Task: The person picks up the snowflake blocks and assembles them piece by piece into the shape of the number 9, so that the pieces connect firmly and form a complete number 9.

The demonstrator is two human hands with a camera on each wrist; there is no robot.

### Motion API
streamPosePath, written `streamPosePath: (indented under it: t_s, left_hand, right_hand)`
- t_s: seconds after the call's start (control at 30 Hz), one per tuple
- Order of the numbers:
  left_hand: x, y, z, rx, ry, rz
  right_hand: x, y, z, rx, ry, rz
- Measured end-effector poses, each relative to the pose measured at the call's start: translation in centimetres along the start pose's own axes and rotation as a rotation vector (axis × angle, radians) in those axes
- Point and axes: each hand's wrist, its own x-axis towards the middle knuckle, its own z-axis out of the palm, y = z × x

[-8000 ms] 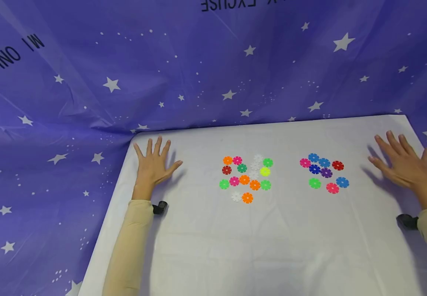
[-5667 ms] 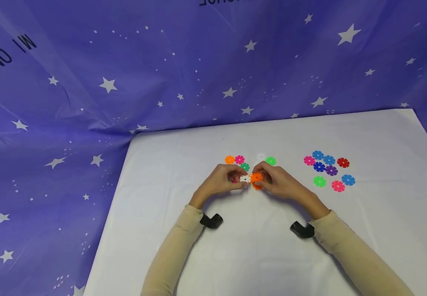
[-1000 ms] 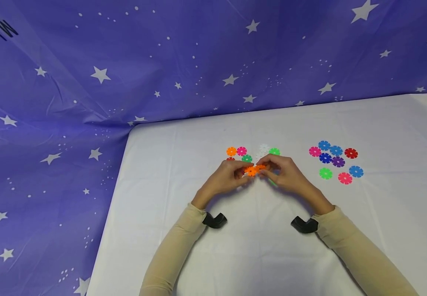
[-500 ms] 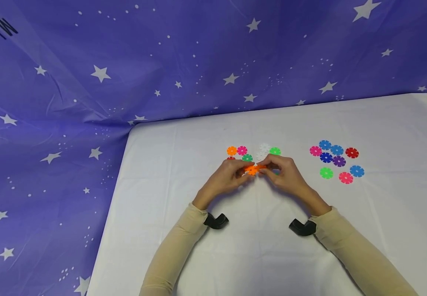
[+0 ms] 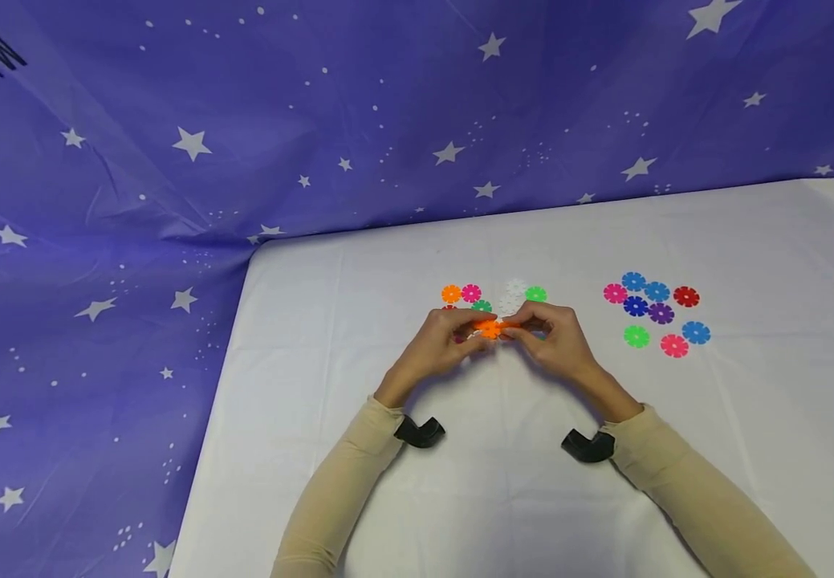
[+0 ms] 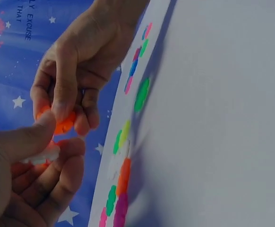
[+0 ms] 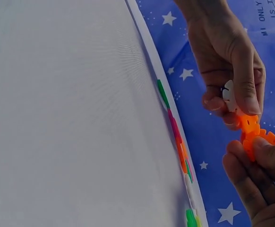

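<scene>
Above the table, my left hand (image 5: 433, 347) pinches a white interlocking disc (image 7: 228, 96) together with an orange disc (image 7: 249, 124), both notched around the rim. My right hand (image 5: 557, 341) pinches a second orange disc (image 7: 267, 138) between thumb and fingers. The two orange discs meet edge to edge at an angle in the right wrist view, the right one tilted against the left one. In the left wrist view the white disc (image 6: 44, 155) lies under my left thumb, and the right-hand orange disc (image 6: 65, 124) is partly covered by fingers.
Loose discs lie flat behind my hands, among them an orange one (image 5: 451, 294), a pink one (image 5: 470, 293), several white ones (image 5: 514, 294) and a green one (image 5: 535, 295). A second group with a purple disc (image 5: 661, 313) lies to the right on the white tablecloth (image 5: 503, 482).
Both hands came from lying spread at the table's sides to the middle and took up discs. Lately the right-hand orange disc has turned nearly edge-on against the left one.
</scene>
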Motion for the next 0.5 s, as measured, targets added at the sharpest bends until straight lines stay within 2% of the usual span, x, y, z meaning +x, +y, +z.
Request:
streamPosePath:
  t_s: [0.23, 0.4, 0.5]
  left_hand:
    - [-0.11, 0.42, -0.04, 0.006, 0.010, -0.042]
    - [-0.06, 0.72, -0.27, -0.005, -0.031, -0.106]
    - [0.14, 0.75, -0.37, -0.021, -0.052, -0.109]
  right_hand:
    - [0.02, 0.03, 0.32, 0.007, 0.032, 0.015]
    - [-0.13, 0.28, 0.52, 0.063, 0.034, 0.065]
    - [-0.21, 0.32, 0.55, 0.084, 0.045, 0.082]
